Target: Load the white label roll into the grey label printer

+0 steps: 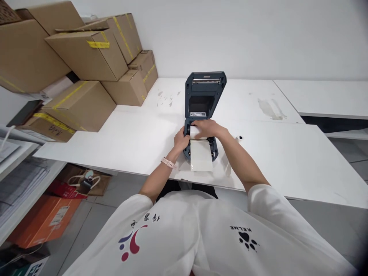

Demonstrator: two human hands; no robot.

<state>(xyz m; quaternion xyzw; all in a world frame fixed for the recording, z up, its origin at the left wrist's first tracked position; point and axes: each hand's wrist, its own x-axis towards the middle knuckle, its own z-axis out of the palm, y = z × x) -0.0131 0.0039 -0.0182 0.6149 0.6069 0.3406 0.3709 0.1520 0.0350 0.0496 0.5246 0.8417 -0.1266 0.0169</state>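
A dark blue-grey label printer (pixel 186 154) sits on the table with its lid (pixel 200 92) tipped up and back. Inside it lies a white label roll (pixel 194 132), and a strip of label paper (pixel 201 157) runs from it over the printer's front toward me. My left hand (pixel 181 139) is closed around the printer's left side, its thumb by the roll's left end. Over the roll rests my right hand (pixel 205 128), fingers curled on its top and far side; some fingertips are hidden.
Cardboard boxes (pixel 86 53) are stacked at the left end of the white table (pixel 138 142). A small white roll with a dark core (pixel 239 138) lies right of the printer, partly behind my right forearm. An orange box (pixel 47 222) stands on the floor at lower left.
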